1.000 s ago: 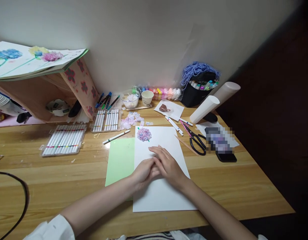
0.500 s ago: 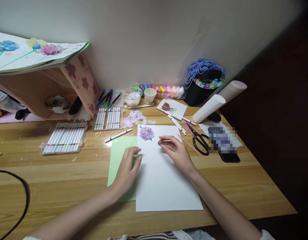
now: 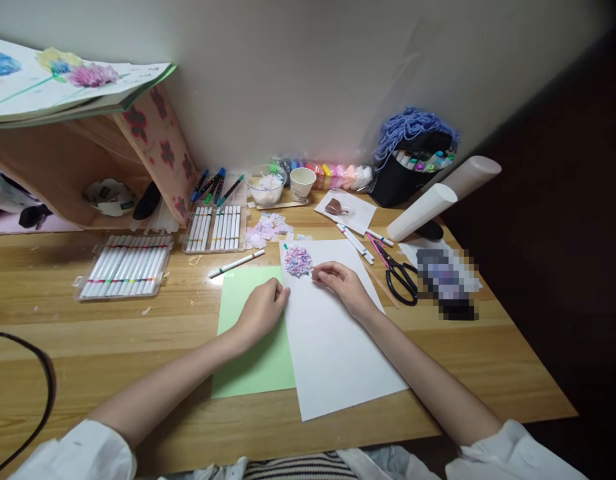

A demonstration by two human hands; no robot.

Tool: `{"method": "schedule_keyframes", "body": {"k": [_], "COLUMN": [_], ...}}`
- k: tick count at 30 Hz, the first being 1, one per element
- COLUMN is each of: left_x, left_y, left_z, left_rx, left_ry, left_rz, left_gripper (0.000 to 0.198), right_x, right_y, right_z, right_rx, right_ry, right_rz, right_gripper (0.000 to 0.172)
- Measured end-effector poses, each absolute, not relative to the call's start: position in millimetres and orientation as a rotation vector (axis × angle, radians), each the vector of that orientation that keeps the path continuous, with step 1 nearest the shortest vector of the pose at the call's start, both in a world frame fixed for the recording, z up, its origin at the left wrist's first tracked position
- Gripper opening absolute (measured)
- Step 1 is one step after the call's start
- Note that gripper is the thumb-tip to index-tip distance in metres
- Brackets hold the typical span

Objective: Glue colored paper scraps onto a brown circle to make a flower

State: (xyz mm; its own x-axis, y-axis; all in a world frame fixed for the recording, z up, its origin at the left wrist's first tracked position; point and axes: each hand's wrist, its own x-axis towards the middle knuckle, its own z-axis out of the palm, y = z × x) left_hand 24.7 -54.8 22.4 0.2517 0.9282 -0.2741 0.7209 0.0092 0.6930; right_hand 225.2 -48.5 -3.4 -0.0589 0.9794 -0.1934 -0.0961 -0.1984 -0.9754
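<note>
A white sheet of paper point(image 3: 338, 340) lies tilted on the wooden table, partly over a green sheet point(image 3: 258, 367). Near its top left corner is a round, textured pink, purple and blue flower point(image 3: 298, 261) with small green bits at its edge. My left hand point(image 3: 263, 308) is above the green sheet, thumb and fingers closed at the left edge of the white sheet. My right hand point(image 3: 342, 285) rests over the white sheet just right of the flower. Its fingertips are pinched together by the flower's lower right edge; whatever they hold is too small to make out.
Boxes of white markers point(image 3: 128, 270) lie at left, with a loose marker point(image 3: 237, 264) near the green sheet. Paper scraps point(image 3: 269, 230), a bowl point(image 3: 267, 191) and a paper cup point(image 3: 303, 183) stand behind. Black-handled scissors point(image 3: 401, 277) and a pixelated phone point(image 3: 445, 280) lie at right.
The white sheet has turned, its lower end swinging right. My left hand's fingers have closed at its left edge. My right hand has shifted slightly left, closer to the flower.
</note>
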Motion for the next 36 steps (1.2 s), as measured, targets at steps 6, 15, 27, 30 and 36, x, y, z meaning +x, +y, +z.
{"method": "schedule_keyframes", "body": {"k": [6, 15, 27, 30, 36], "left_x": [22.8, 19.1, 17.4, 17.4, 17.0], "left_y": [-57.6, -59.8, -61.1, -61.2, -61.8], "left_z": [27.0, 14.2, 7.4, 6.4, 5.2], "left_rx": [1.954, 2.223, 2.261, 2.264, 2.286], "left_ry": [1.698, 1.751, 1.736, 1.729, 1.72], "left_rz": [0.105, 0.077, 0.101, 0.119, 0.133], "left_gripper": [0.029, 0.033, 0.034, 0.033, 0.032], "right_x": [219.6, 207.4, 208.3, 210.3, 216.2], "right_y": [-60.1, -64.8, -71.4, -74.7, -81.8], "right_z": [-2.2, -2.5, -11.9, -11.6, -8.9], "right_rx": [-1.284, -1.291, -1.291, -1.303, -1.242], "right_ry": [-1.351, -1.682, -2.018, -2.073, -2.249], "right_rz": [1.245, 0.899, 0.474, 0.43, 0.42], "right_gripper": [0.031, 0.011, 0.018, 0.024, 0.041]}}
